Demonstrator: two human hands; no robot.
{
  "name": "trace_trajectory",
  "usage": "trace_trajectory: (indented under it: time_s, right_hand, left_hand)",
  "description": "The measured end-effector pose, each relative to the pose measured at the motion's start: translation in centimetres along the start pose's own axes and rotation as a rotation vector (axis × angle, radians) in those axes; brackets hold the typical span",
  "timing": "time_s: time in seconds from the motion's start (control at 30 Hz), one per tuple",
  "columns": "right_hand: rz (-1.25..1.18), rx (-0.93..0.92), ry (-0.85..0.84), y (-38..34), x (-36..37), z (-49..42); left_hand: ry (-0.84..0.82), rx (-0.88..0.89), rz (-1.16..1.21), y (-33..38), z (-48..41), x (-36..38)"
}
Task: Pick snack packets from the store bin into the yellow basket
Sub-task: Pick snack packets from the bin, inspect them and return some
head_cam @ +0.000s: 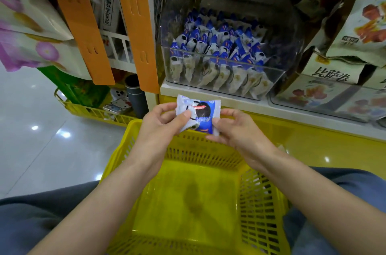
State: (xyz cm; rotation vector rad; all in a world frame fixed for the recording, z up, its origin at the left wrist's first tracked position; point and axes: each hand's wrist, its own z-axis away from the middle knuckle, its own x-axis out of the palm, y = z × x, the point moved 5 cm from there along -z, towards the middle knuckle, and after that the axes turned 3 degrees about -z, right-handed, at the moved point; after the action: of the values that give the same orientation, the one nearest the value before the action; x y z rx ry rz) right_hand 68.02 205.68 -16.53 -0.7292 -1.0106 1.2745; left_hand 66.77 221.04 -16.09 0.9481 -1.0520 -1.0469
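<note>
A blue and white snack packet (201, 116) with a dark cookie picture is held above the far rim of the yellow basket (123, 158). My left hand (160, 123) pinches its left side, thumb on the front. My right hand (236, 129) pinches its right edge. The basket rests on my lap and nothing shows on its floor. Ahead on the shelf stands a clear plastic store bin (279, 79) holding several packets of the same blue and white kind (219, 50).
Large snack bags (359, 31) crowd the shelf at right. Orange hanging strips (137, 25) and flowered bags (31, 29) hang at left. A second yellow basket (94, 111) with a dark flask sits on the glossy floor at left.
</note>
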Motion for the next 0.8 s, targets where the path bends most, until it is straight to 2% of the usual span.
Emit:
trace_trajectory:
  time_s: [0.07,0.13,0.17,0.2,0.33,0.5,0.67,0.8]
  right_hand:
    - [0.256,0.011,-0.095,0.5,0.5,0.3]
    - [0.637,-0.075,-0.136,0.7,0.8,0.6]
    - [0.746,-0.131,-0.137,0.7,0.9,0.6]
    - [0.762,-0.183,-0.137,0.4,1.2,0.7]
    - [0.57,-0.294,-0.17,-0.8,2.0,1.3]
    - [0.345,-0.182,-0.16,-0.6,1.1,1.1]
    - [0.483,-0.419,-0.102,-0.8,1.7,1.7]
    - [0.596,-0.517,-0.025,-0.9,1.0,1.8]
  left_hand:
    - [0.035,0.055,-0.067,0.2,-0.1,-0.4]
    - [0.031,0.121,-0.166,0.4,-0.1,-0.5]
    - [0.018,0.148,-0.211,0.5,-0.1,-0.4]
    - [0.001,0.169,-0.254,0.6,0.0,-0.3]
    - [-0.068,0.169,-0.306,0.4,0.2,0.3]
    - [-0.088,0.086,-0.245,0.0,0.1,0.4]
    - [-0.126,0.217,-0.376,0.4,0.2,0.6]
    - [-0.167,0.266,-0.417,0.5,0.3,1.0]
